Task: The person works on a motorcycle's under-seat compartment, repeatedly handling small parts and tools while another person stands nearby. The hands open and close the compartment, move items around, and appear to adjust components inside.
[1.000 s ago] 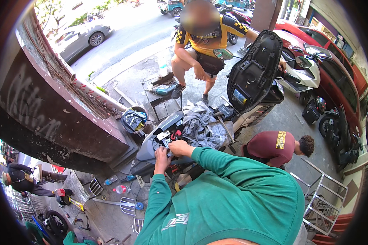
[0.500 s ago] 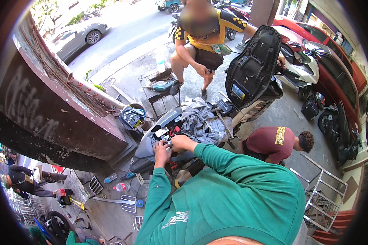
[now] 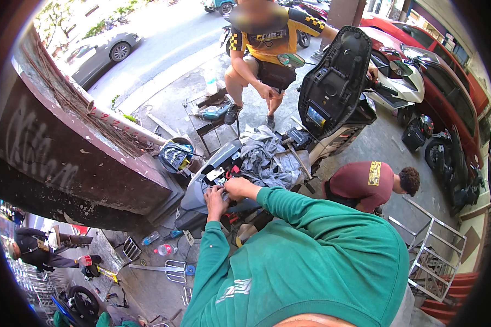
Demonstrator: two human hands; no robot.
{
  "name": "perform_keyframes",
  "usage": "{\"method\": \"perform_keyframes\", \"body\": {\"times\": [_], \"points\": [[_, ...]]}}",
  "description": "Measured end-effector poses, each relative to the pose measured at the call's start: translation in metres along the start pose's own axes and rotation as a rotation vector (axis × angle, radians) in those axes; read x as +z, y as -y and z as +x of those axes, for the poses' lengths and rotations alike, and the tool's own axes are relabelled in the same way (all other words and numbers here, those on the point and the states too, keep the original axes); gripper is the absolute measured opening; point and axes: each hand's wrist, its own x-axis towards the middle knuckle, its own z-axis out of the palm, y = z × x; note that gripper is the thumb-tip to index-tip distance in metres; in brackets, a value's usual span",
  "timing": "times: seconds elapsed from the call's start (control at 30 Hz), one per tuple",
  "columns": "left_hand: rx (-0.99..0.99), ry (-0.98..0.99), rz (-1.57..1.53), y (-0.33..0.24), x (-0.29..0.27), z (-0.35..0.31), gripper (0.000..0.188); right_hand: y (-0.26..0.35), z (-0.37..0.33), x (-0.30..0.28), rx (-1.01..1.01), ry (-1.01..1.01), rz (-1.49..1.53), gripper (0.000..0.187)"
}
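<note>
Both my hands are close together at the rear part of a partly dismantled scooter, over an opening in its grey body panel (image 3: pixel 195 197). My left hand (image 3: pixel 216 201) has its fingers bent down into the opening's near edge. Just to its right, my right hand (image 3: pixel 238 189) is closed, its fingertips pressed down beside the left ones. What the fingers grip is too small and hidden to make out. Past my hands, a white part (image 3: pixel 215 174) and a red part (image 3: pixel 234 170) show inside the opening. A crumpled grey cloth (image 3: pixel 264 158) lies over the scooter's middle.
The raised black seat (image 3: pixel 333 82) stands beyond the cloth, beside a person in a yellow shirt (image 3: pixel 267 41). Another person in maroon (image 3: pixel 360 185) bends at my right. A bucket (image 3: pixel 177 155) stands by the wall; bottles (image 3: pixel 165 249) and metal racks (image 3: pixel 175 271) lie on the floor.
The view has shifted slightly. My hands stay at the same opening with nearly the same grip. The yellow-shirted person's lowered hand has moved a little.
</note>
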Motion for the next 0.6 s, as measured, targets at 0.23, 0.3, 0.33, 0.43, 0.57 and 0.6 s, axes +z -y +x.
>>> {"method": "perform_keyframes", "body": {"times": [0.23,0.3,0.33,0.43,0.57,0.6], "points": [[-0.009,0.059,-0.004,0.0044,0.0000,0.0028,0.033,-0.0018,-0.0040,-0.0011,-0.043,0.012,-0.051,0.032],[-0.022,0.073,-0.021,0.0049,-0.0012,0.0024,0.032,-0.0005,-0.0048,-0.0021,-0.047,-0.012,-0.051,0.030],[-0.026,0.069,-0.027,0.0048,-0.0013,0.0014,0.032,0.0001,-0.0057,-0.0021,-0.052,-0.012,-0.039,0.029],[-0.026,0.052,-0.031,0.0045,-0.0005,0.0007,0.032,-0.0002,-0.0087,-0.0026,0.083,-0.074,0.114,0.031],[-0.039,0.057,-0.010,0.0055,0.0021,0.0026,0.033,-0.0002,-0.0078,-0.0036,0.047,-0.048,0.058,0.030],[-0.024,0.051,-0.015,0.0062,0.0022,0.0028,0.033,0.0000,-0.0064,-0.0041,0.011,-0.010,0.017,0.030]]}}
